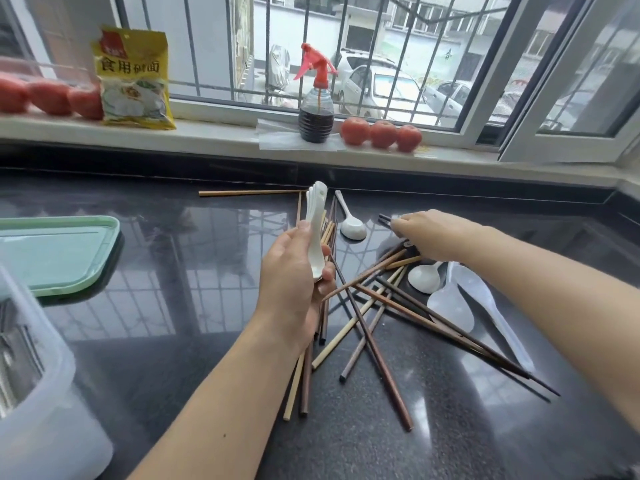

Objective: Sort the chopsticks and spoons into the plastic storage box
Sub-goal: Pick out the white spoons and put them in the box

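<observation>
The left hand pinches stacked spoons upright, the right hand curls on dark chopsticks; a loose grip could spill the stack onto the desk.

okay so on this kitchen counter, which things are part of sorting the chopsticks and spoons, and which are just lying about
Part of the job:
stacked white spoons in the left hand
loose white spoons
scattered chopsticks
right hand
storage box
green lid

Just lying about:
spray bottle
tomatoes
yellow packet
</observation>
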### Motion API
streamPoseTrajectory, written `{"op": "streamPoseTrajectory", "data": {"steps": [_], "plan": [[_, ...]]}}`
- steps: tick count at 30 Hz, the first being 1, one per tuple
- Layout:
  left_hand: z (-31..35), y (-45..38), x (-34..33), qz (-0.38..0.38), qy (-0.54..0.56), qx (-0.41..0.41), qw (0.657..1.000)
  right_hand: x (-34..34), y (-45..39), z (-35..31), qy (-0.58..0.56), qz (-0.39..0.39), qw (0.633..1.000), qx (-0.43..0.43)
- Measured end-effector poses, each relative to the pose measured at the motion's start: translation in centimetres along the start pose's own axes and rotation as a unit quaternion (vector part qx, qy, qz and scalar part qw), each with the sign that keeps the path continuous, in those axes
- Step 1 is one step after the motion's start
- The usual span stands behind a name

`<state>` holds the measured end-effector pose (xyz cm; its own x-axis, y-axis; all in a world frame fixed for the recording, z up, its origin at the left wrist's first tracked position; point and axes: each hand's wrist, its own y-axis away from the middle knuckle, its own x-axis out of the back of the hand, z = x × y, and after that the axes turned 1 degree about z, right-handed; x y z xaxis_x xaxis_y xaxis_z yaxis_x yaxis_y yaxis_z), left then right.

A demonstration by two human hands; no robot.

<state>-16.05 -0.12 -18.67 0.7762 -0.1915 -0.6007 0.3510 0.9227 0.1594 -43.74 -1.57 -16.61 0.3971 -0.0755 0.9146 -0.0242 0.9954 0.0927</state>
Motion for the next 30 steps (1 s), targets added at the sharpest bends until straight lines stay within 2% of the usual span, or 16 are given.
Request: {"op": "streamPoseTrajectory", "data": {"steps": [4, 9, 11, 13, 15, 16, 19, 20, 21, 22, 26, 30], "plan": [[0.0, 0.0, 0.0, -0.006, 0.009, 0.004, 1.0, -0.5, -0.5, 0.2, -0.098, 0.006, 0.993, -0.068], [0.1, -0.1, 0.1, -0.005, 0.024, 0.001, 1.0, -0.5, -1.8, 0.3, -0.151, 0.047, 0.985, -0.075], [0.2, -0.2, 0.2, -0.003, 0.033, 0.002, 0.999, 0.1, -2.2, 0.2, -0.219, 0.083, 0.968, -0.094], [0.2, -0.2, 0.3, -0.002, 0.038, 0.004, 0.999, 1.0, -2.4, 0.4, -0.302, 0.116, 0.935, -0.143], [0.1, -0.3, 0.4, -0.001, 0.044, 0.007, 0.999, 2.1, -2.0, 0.9, -0.385, 0.162, 0.885, -0.204], [0.1, -0.3, 0.3, 0.0, 0.046, 0.007, 0.999, 2.9, -1.7, 1.1, -0.436, 0.195, 0.846, -0.237], [0.1, -0.3, 0.2, 0.009, 0.035, -0.012, 0.999, 5.9, 0.1, 0.6, -0.591, 0.292, 0.688, -0.303], [0.1, -0.2, 0.1, 0.009, 0.02, -0.023, 0.999, 6.9, 0.8, -0.1, -0.639, 0.301, 0.641, -0.301], [0.1, -0.2, 0.0, 0.009, -0.002, -0.036, 0.999, 8.0, 1.6, -1.0, -0.678, 0.294, 0.61, -0.287], [0.0, -0.1, -0.1, 0.009, -0.03, -0.049, 0.998, 8.9, 2.3, -2.2, -0.702, 0.275, 0.599, -0.27], [-0.7, 0.2, -0.1, -0.009, -0.156, -0.121, 0.98, 12.0, 4.0, -7.5, -0.704, 0.189, 0.642, -0.238], [-1.0, 1.9, -0.1, -0.055, -0.245, -0.211, 0.945, 14.1, 5.2, -10.9, -0.663, 0.156, 0.691, -0.241]]}}
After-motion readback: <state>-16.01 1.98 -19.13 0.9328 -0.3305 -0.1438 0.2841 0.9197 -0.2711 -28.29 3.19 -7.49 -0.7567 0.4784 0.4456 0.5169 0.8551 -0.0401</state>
